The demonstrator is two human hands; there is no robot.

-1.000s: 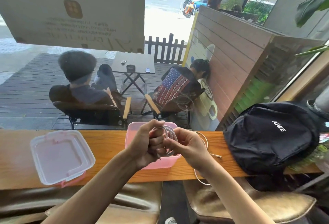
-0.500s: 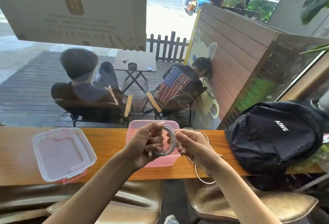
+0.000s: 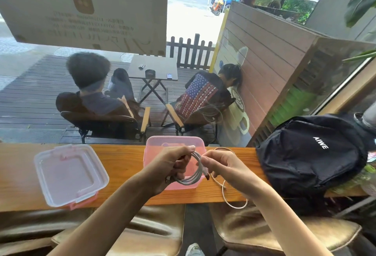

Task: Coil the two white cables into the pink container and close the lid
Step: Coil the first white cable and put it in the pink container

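The open pink container (image 3: 175,141) stands on the wooden counter (image 3: 122,164) in front of me. Above its near half, my left hand (image 3: 173,164) grips one white cable (image 3: 193,178) wound into several loops. My right hand (image 3: 221,166) pinches the same coil at its right side, near a dark plug end. The second white cable (image 3: 225,194) lies loose on the counter right of the container, and part of it hangs over the front edge. The clear lid (image 3: 69,174) with pink clips rests on the counter to the left.
A black backpack (image 3: 313,154) fills the counter's right end, close to my right forearm. A window runs along the back edge of the counter, with people seated outside. Padded stools (image 3: 284,233) stand below the front edge.
The coil has gained loops and now hangs lower over the container. My right hand has slid to the coil's right side, and the second cable's hanging loop has shifted a little.
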